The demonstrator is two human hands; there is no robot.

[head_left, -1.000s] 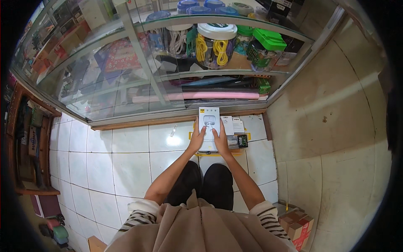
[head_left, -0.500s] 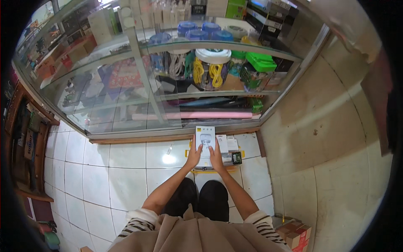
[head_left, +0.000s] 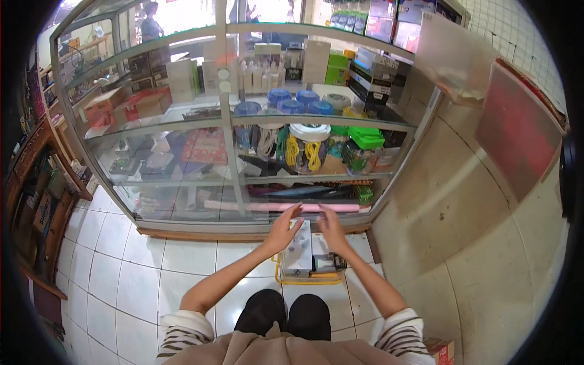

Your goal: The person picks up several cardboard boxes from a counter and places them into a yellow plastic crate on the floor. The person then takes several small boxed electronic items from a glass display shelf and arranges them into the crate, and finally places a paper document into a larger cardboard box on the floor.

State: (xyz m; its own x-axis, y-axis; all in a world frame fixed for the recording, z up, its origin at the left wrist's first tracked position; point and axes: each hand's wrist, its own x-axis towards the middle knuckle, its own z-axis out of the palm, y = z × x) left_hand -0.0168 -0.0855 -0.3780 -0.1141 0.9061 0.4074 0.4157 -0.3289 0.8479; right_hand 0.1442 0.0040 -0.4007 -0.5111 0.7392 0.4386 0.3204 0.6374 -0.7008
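My left hand (head_left: 283, 232) is open, fingers extended, just over the left side of a white box with a pictured earbud case (head_left: 300, 252). My right hand (head_left: 331, 232), slightly blurred, is open to the right of that box, also holding nothing. The white box lies on other small packages in a clear tray with yellow handles (head_left: 309, 281), on the tiled floor before the glass cabinet. A small black package (head_left: 337, 263) shows at its right side, below my right hand.
A glass display cabinet (head_left: 226, 155) holds jars of cables (head_left: 308, 149), boxes and a pink roll (head_left: 267, 207). A tiled wall (head_left: 444, 225) with hanging panels (head_left: 517, 125) is at right, a wooden cabinet (head_left: 39, 201) at left. A person (head_left: 151, 24) stands beyond the glass.
Both hands have let go of the white box and moved apart above it; it now lies in the tray. The view has tilted up, showing more cabinet and the people beyond.
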